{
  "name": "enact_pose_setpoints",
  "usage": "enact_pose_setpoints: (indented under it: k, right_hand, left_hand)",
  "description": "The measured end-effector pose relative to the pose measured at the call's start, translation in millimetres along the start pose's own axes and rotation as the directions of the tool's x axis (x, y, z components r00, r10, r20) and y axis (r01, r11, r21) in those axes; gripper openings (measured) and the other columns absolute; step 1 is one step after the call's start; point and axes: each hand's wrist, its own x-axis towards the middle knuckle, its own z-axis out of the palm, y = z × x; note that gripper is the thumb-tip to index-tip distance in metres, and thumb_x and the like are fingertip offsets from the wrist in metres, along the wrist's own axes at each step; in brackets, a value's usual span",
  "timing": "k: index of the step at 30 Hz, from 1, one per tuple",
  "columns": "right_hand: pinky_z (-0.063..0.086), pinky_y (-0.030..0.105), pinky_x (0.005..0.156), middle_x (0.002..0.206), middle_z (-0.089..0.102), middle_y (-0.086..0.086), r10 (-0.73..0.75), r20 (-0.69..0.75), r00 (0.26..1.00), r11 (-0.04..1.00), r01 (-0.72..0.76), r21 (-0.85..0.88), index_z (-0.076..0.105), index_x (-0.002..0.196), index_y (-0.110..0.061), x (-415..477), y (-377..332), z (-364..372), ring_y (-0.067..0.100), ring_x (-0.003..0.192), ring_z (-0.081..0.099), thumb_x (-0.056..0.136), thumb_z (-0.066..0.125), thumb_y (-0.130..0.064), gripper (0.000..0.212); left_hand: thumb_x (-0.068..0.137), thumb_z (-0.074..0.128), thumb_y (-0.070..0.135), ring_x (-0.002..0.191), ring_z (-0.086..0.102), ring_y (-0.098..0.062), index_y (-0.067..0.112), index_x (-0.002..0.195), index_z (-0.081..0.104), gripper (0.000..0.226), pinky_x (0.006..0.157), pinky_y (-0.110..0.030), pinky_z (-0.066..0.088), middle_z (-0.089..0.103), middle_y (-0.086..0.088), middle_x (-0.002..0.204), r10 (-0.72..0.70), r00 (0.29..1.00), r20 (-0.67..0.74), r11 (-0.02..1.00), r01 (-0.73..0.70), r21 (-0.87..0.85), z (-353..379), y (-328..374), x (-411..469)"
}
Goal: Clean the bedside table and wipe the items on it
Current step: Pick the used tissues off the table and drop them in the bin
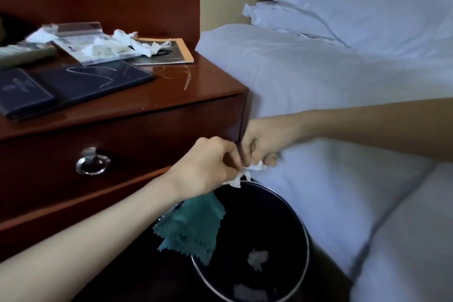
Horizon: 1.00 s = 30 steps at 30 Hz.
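Both hands meet over the black wastebin (297,225): the left hand (208,167) and right hand (262,144) pinch a crumpled white tissue (247,173) – mostly hidden by fingers – while a teal cloth (191,225) hangs from the left (its grip unseen). More tissues (137,43) litter the bedside table (171,91).

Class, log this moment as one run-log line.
left hand: green cloth | both hands: tissue over bin | table: littered

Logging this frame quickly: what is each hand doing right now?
Left hand: closed, holding a green zigzag-edged cloth and pinching crumpled white tissue.
Right hand: closed on the same tissue, above the black round bin.
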Motion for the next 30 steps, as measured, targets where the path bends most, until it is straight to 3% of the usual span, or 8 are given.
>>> enact_pose_setpoints:
  k: [4, 8, 10, 12, 14, 20, 25, 30]
  right_hand:
    - [0.056, 0.024, 0.053, 0.069, 0.062, 0.013, 0.102, 0.076, 0.992, 0.994, -0.099, -0.037, 0.068, 0.09, 0.006, 14.3, 8.7, 27.1, 0.018, 0.06, 0.06, 0.081, 0.057, 0.007, 0.014]
    - [0.058, 0.032, 0.057, 0.087, 0.063, 0.017, 0.181, 0.07, 0.981, 0.982, -0.176, -0.073, 0.066, 0.09, 0.002, 22.2, 18.0, 49.6, 0.024, 0.07, 0.063, 0.085, 0.054, -0.001, 0.013]
    - [0.057, 0.029, 0.053, 0.089, 0.063, 0.014, 0.207, 0.082, 0.975, 0.977, -0.201, -0.078, 0.067, 0.098, 0.001, 22.9, 22.4, 51.8, 0.025, 0.071, 0.063, 0.087, 0.054, -0.005, 0.018]
    - [0.056, 0.026, 0.05, 0.094, 0.064, 0.015, 0.21, 0.075, 0.975, 0.977, -0.205, -0.066, 0.069, 0.103, -0.002, 22.2, 24.5, 47.6, 0.024, 0.072, 0.064, 0.087, 0.055, -0.008, 0.022]
    - [0.055, 0.024, 0.05, 0.091, 0.063, 0.011, 0.207, 0.042, 0.977, 0.978, -0.205, -0.044, 0.069, 0.103, -0.003, 21.2, 24.3, 41.0, 0.023, 0.074, 0.066, 0.087, 0.055, -0.009, 0.023]
    - [0.056, 0.027, 0.061, 0.1, 0.069, 0.017, 0.157, -0.022, 0.987, 0.988, -0.157, -0.007, 0.07, 0.089, -0.006, 18.0, 14.1, 21.7, 0.023, 0.077, 0.068, 0.086, 0.056, -0.011, 0.014]
    - [0.051, 0.02, 0.05, 0.083, 0.067, 0.012, 0.12, -0.027, 0.992, 0.993, -0.119, 0.017, 0.065, 0.091, -0.007, 5.1, -5.1, -6.6, 0.021, 0.066, 0.064, 0.089, 0.055, -0.011, 0.011]
    - [0.052, 0.021, 0.053, 0.083, 0.071, 0.012, 0.025, -0.046, 0.999, 0.999, -0.024, 0.041, 0.068, 0.086, -0.011, -15.7, -35.1, -48.6, 0.022, 0.068, 0.067, 0.088, 0.06, -0.016, 0.009]
  left_hand:
    - [0.07, 0.072, 0.008, 0.057, 0.059, -0.006, 0.02, 0.073, 0.07, 0.012, 0.049, -0.013, 0.043, 0.069, 0.003, 0.069, -0.087, 0.991, 0.101, 0.995, 0.091, -0.032, 32.2, -17.5, 1.5]
    - [0.073, 0.074, 0.013, 0.059, 0.054, -0.003, 0.02, 0.078, 0.07, 0.01, 0.048, -0.007, 0.039, 0.064, 0.006, 0.071, -0.216, 0.963, 0.159, 0.966, 0.234, -0.107, 50.4, -32.1, 3.5]
    - [0.078, 0.069, 0.009, 0.071, 0.065, -0.013, 0.014, 0.085, 0.07, 0.009, 0.062, -0.01, 0.051, 0.07, -0.001, 0.08, -0.27, 0.947, 0.176, 0.938, 0.3, -0.176, 53.5, -36.8, 3.7]
    - [0.084, 0.063, 0.003, 0.082, 0.071, -0.023, 0.006, 0.091, 0.069, 0.01, 0.077, -0.025, 0.058, 0.073, -0.014, 0.09, -0.309, 0.928, 0.207, 0.884, 0.361, -0.298, 52.4, -37.5, 2.4]
    - [0.089, 0.057, 0.003, 0.08, 0.07, -0.021, 0.004, 0.092, 0.068, 0.012, 0.077, -0.028, 0.059, 0.072, -0.018, 0.094, -0.322, 0.921, 0.221, 0.851, 0.384, -0.359, 48.4, -36.5, -0.3]
    - [0.092, 0.052, 0.005, 0.079, 0.069, -0.016, 0.013, 0.085, 0.066, 0.017, 0.075, -0.027, 0.056, 0.072, -0.009, 0.09, -0.282, 0.941, 0.188, 0.853, 0.336, -0.399, 22.3, -28.4, -4.4]
    - [0.091, 0.053, 0.005, 0.074, 0.069, -0.013, 0.015, 0.084, 0.066, 0.018, 0.067, -0.022, 0.055, 0.073, -0.007, 0.089, -0.203, 0.974, 0.099, 0.874, 0.226, -0.43, -13.7, -8.3, -10.5]
    - [0.092, 0.052, 0.002, 0.075, 0.07, -0.017, 0.014, 0.083, 0.065, 0.02, 0.07, -0.026, 0.055, 0.073, -0.007, 0.086, -0.114, 0.993, 0.007, 0.877, 0.104, -0.47, -60.6, 15.9, -20.4]
